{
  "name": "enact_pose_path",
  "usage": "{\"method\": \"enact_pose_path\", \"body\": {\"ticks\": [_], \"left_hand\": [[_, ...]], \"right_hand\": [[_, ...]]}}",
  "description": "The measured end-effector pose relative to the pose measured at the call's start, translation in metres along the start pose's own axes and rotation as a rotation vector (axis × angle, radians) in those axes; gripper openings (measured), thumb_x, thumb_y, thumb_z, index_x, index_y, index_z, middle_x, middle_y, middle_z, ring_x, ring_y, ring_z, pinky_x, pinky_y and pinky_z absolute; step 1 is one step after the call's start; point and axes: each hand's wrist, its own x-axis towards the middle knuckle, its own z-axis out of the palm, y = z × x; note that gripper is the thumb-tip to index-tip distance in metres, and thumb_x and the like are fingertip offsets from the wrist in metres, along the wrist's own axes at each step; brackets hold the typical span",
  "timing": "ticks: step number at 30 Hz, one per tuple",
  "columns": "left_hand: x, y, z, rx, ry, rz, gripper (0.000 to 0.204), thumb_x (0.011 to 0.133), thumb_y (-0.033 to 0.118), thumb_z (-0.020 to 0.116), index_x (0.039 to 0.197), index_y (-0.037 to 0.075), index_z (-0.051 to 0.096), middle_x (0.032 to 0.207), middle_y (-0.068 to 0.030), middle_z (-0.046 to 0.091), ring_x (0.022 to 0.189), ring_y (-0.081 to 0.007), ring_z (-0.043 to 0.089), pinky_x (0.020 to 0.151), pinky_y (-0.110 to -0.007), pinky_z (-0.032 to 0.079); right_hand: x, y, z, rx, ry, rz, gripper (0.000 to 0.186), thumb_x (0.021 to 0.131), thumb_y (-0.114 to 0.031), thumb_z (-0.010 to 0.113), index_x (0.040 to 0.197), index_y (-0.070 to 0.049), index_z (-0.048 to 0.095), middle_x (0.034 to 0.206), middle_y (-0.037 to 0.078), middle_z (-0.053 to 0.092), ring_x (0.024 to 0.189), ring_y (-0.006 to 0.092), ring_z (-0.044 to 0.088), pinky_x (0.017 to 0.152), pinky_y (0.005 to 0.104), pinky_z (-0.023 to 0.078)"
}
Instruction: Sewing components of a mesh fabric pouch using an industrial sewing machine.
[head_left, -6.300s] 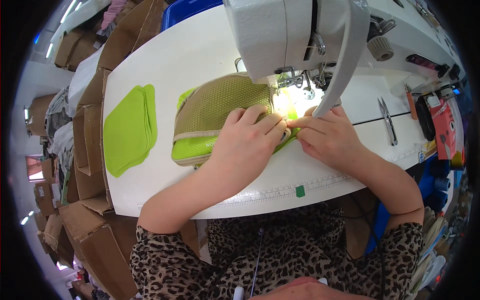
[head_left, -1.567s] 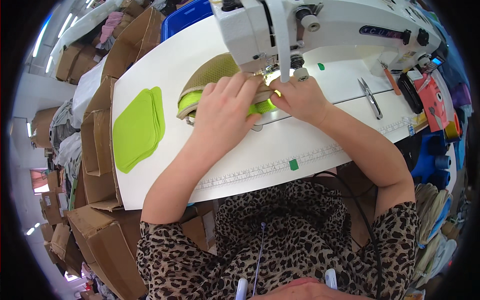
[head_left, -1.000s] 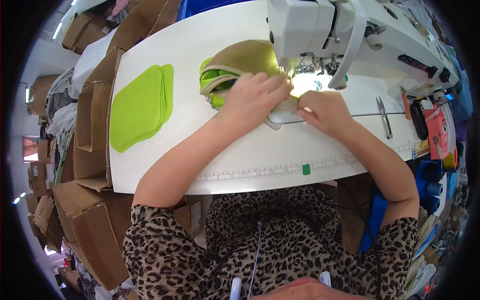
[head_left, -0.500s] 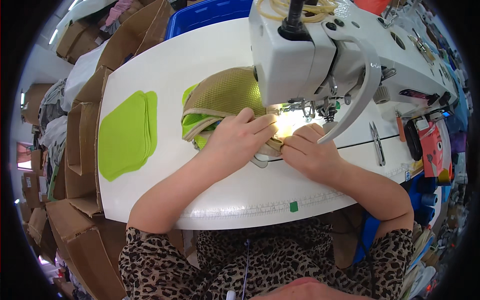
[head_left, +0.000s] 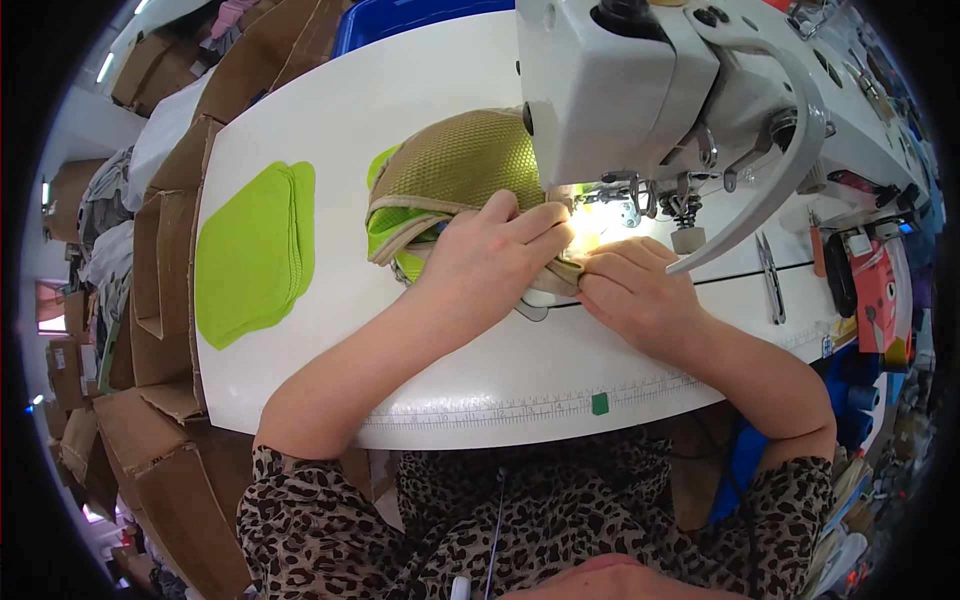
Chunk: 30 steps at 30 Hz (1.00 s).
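A tan mesh fabric piece (head_left: pixel 455 160) with beige binding and bright green lining lies bunched at the needle area of a white sewing machine (head_left: pixel 600 110). My left hand (head_left: pixel 495 250) presses on the fabric's near side, its fingers bent and closed on the edge just left of the lit needle area. Close by on the right, my right hand (head_left: pixel 640 295) pinches the beige bound corner of the same piece. The machine's lamp glares over the stitching spot, so the needle and the fingertips around it are hard to make out.
Flat lime-green fabric pieces (head_left: pixel 255 255) lie stacked at the table's left. Thread snips (head_left: pixel 771 278) rest right of my right hand. A ruler strip (head_left: pixel 520 408) runs along the front edge. Cardboard boxes (head_left: pixel 165 270) crowd the left side, and a blue bin (head_left: pixel 400 25) stands behind.
The whole view has shifted slightly, so the machine appears larger and farther right. Both hands keep their hold on the fabric, with hardly any change in their pose.
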Motion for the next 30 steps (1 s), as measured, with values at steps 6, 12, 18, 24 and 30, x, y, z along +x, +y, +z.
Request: {"method": "enact_pose_path", "body": {"ticks": [6,12,18,24,30], "left_hand": [[-0.002,-0.004,0.010,0.002,0.034,0.012,0.040,0.078,0.005,0.061,0.117,0.011,0.067,0.129,0.0030,0.062,0.096,-0.0217,0.057,0.084,-0.031,0.053],[0.000,-0.003,0.003,-0.069,0.011,-0.002,0.042,0.077,0.000,0.059,0.118,0.009,0.066,0.130,0.0022,0.062,0.097,-0.0235,0.057,0.086,-0.032,0.053],[-0.001,0.002,0.006,-0.109,-0.009,-0.066,0.045,0.074,-0.003,0.059,0.118,0.008,0.066,0.129,0.0016,0.063,0.096,-0.0257,0.056,0.087,-0.033,0.053],[0.001,0.000,0.006,-0.107,0.013,-0.065,0.045,0.075,-0.004,0.058,0.118,0.007,0.066,0.131,0.0008,0.062,0.094,-0.0268,0.056,0.088,-0.034,0.052],[0.002,-0.003,0.009,-0.114,0.032,-0.031,0.042,0.076,-0.004,0.061,0.117,0.004,0.066,0.129,-0.0023,0.062,0.092,-0.0268,0.055,0.085,-0.034,0.053]], "right_hand": [[0.002,-0.002,0.000,-0.007,0.042,0.001,0.016,0.070,-0.010,0.071,0.074,-0.009,0.056,0.082,0.001,0.056,0.080,0.0188,0.060,0.059,0.0314,0.048],[0.001,-0.004,-0.003,0.004,-0.012,0.052,0.017,0.072,-0.012,0.073,0.077,-0.010,0.056,0.081,0.001,0.055,0.079,0.0180,0.059,0.062,0.0325,0.048],[-0.002,0.000,0.000,0.002,-0.037,0.060,0.019,0.073,-0.013,0.074,0.078,-0.012,0.056,0.079,-0.001,0.054,0.075,0.0159,0.058,0.061,0.0316,0.046],[0.002,0.003,-0.001,-0.031,-0.027,0.055,0.020,0.075,-0.015,0.076,0.078,-0.012,0.056,0.080,-0.002,0.055,0.075,0.0149,0.060,0.061,0.0313,0.046],[0.001,0.003,0.000,-0.055,-0.027,0.073,0.022,0.076,-0.016,0.078,0.078,-0.012,0.057,0.082,-0.002,0.055,0.076,0.0144,0.061,0.060,0.0325,0.045]]}}
